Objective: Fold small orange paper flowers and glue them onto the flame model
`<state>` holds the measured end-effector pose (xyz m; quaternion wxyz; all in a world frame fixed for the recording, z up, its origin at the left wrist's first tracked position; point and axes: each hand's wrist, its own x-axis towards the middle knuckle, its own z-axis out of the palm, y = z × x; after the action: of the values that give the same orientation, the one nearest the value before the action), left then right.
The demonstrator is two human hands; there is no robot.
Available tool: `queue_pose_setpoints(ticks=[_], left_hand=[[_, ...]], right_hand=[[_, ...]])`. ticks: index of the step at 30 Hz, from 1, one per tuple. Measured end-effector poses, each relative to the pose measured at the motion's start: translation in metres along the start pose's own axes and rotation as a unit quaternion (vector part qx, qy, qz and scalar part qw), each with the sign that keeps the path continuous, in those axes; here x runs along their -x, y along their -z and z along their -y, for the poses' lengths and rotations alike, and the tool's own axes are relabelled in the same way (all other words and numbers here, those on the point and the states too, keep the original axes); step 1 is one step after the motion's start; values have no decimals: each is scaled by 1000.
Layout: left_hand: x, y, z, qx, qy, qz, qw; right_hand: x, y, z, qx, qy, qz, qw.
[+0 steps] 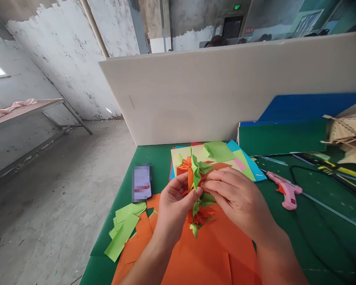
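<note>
Both hands meet over the middle of a green table. Between them is a folded paper piece made of light green and orange strips. My left hand is closed on its left side, thumb pressed against the paper. My right hand is closed on its right side, fingertips pinching the green folds. More orange and green folds hang below the hands. Under my wrists lie large orange sheets.
A phone lies left of the hands. Green paper offcuts sit near the table's left edge. Coloured sheets lie behind, a pink glue gun with its black cable to the right, a stick model far right, a white partition board behind.
</note>
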<state>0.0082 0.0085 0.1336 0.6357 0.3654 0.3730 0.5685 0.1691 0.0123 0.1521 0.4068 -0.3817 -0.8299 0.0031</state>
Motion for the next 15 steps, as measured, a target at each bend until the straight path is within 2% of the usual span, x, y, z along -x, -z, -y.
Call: queue_pose_setpoints(ticks=[15], left_hand=[[1, -2, -2, 3, 6, -14, 1000]], right_hand=[[2, -1, -4, -8, 18, -6, 1000]])
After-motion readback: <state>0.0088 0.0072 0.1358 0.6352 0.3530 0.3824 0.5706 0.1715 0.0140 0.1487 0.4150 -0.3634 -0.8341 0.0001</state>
